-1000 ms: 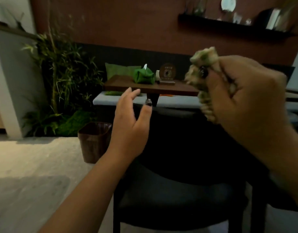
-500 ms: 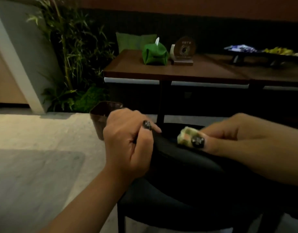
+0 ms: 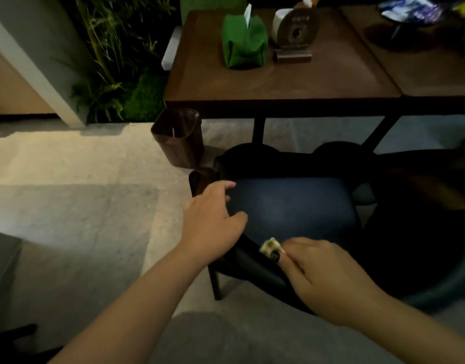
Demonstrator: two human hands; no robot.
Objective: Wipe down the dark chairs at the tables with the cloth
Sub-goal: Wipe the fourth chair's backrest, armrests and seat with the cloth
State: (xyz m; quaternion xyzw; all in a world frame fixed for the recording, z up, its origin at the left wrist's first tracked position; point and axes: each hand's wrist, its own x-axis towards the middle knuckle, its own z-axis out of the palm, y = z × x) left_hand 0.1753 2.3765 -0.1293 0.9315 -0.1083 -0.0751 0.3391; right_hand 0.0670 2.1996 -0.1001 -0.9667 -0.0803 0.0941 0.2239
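A brown wooden desk (image 3: 291,82) carries a green cloth tissue holder (image 3: 244,42) with a round sign on a stand (image 3: 295,35) just beside it to the right. A second desk (image 3: 436,72) butts against the first one's right edge. On the pale stone floor (image 3: 81,200) by the desk's left leg stands a brown bin (image 3: 178,137); a dark chair (image 3: 291,206) stands in front of the desk.
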